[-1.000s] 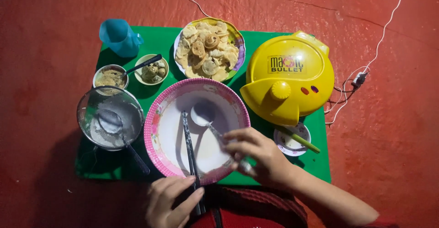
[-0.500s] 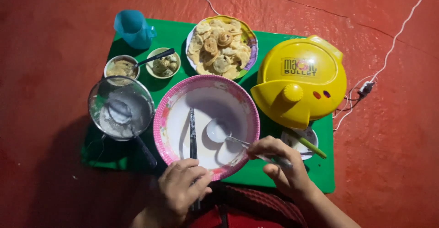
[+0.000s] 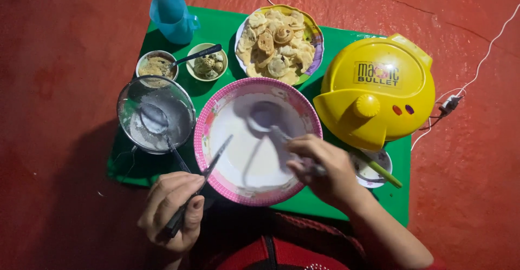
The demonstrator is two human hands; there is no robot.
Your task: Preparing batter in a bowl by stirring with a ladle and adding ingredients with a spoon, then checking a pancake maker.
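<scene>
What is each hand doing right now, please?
Left hand: closed on scissors resting on the bowl rim.
Right hand: closed on a ladle in the bowl.

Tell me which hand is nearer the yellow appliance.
Right. The right hand, holding a ladle over the pink bowl, sits just beside the yellow appliance; the left hand grips a dark utensil across the bowl.

Both hands in closed grip
</scene>
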